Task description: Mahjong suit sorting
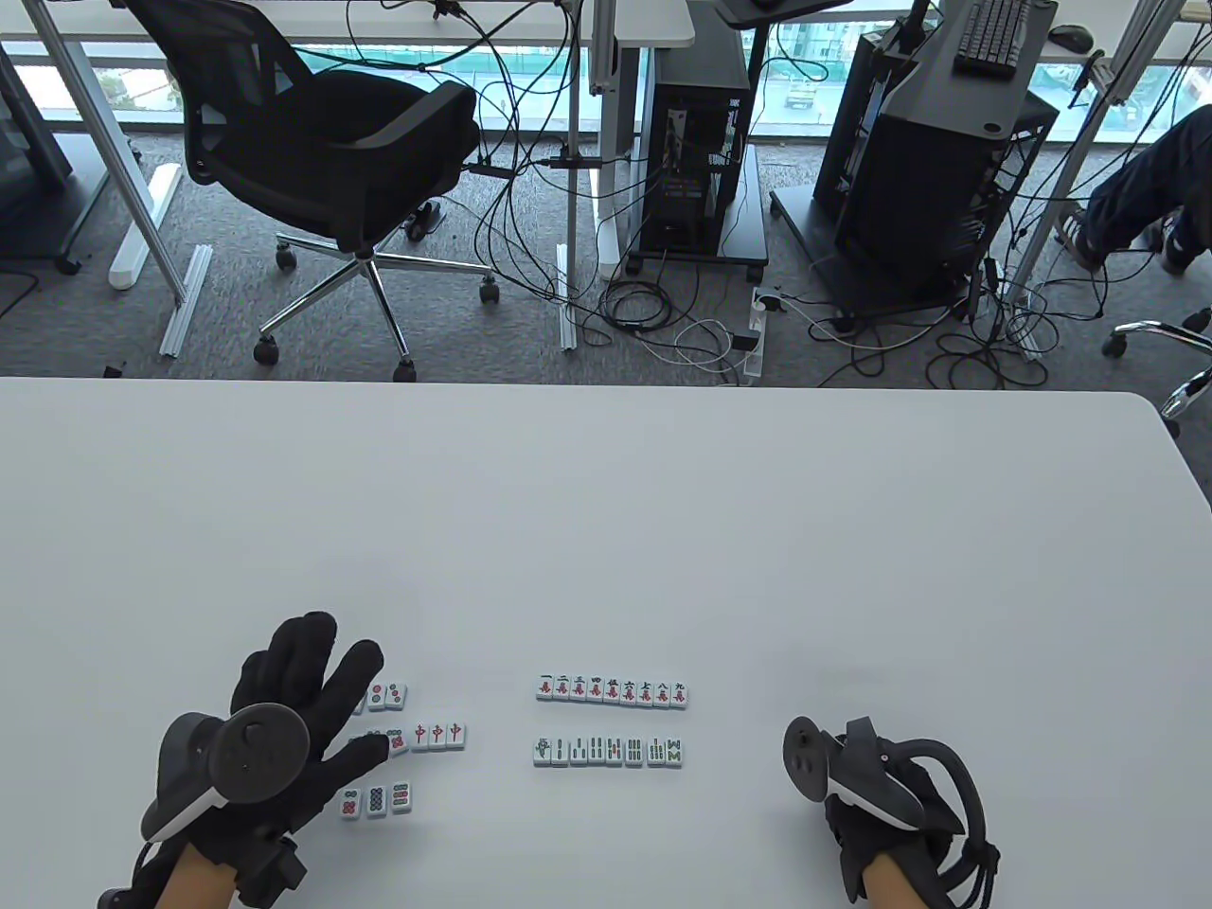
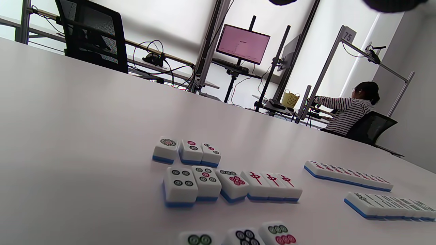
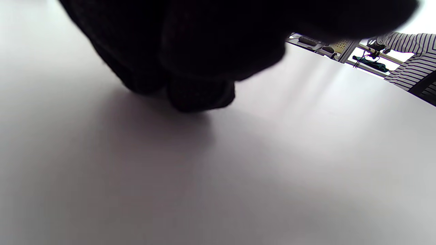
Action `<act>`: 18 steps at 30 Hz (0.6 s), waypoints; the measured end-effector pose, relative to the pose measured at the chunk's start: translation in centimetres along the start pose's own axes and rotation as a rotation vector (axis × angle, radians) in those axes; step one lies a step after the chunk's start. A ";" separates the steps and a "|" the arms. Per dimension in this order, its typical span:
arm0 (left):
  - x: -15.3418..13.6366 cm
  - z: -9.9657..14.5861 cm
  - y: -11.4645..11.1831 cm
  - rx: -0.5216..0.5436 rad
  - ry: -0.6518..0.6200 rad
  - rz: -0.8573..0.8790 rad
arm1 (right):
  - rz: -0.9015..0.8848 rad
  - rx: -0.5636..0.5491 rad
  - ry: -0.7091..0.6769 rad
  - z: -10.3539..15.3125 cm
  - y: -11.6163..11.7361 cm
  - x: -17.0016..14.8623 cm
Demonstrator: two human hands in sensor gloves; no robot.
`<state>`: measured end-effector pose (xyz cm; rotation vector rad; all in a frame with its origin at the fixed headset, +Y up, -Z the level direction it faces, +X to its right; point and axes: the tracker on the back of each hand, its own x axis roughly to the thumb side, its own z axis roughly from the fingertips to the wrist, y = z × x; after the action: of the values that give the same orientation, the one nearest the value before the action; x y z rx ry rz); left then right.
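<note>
White mahjong tiles lie face up near the table's front edge. A row of character tiles (image 1: 613, 691) (image 2: 347, 175) lies above a row of bamboo tiles (image 1: 609, 752) (image 2: 388, 206). To their left are three red dragon tiles (image 1: 437, 735) (image 2: 272, 185) and loose groups of dot tiles (image 1: 377, 801) (image 2: 186, 151). My left hand (image 1: 317, 701) is spread with straight fingers over the dot tiles, its thumb tip at the dot tile (image 1: 397, 741) beside the dragons. My right hand (image 1: 881, 805) rests on bare table right of the rows, with its fingers (image 3: 197, 92) curled under and holding nothing.
The white table (image 1: 606, 530) stretches wide beyond the tiles. Past its far edge stand a black office chair (image 1: 331, 161), computer towers and cables on the floor. A person in a striped top (image 2: 347, 109) sits at another desk.
</note>
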<state>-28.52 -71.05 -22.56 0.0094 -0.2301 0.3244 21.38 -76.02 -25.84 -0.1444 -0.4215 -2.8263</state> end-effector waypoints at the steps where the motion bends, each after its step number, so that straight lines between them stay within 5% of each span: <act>1: 0.0 0.0 0.0 0.003 -0.001 0.001 | 0.000 -0.021 -0.021 0.1 -0.3 0.6; 7: 0.2 0.0 -0.2 -0.008 -0.007 -0.007 | -0.064 -0.150 -0.200 0.1 -2.5 6.0; 18: 0.2 0.0 -0.2 -0.003 -0.010 0.000 | -0.027 -0.125 -0.291 -1.4 -3.5 11.4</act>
<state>-28.27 -71.18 -22.53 0.0083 -0.2406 0.3244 9.40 -76.18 -26.57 -0.5844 -0.3077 -2.8651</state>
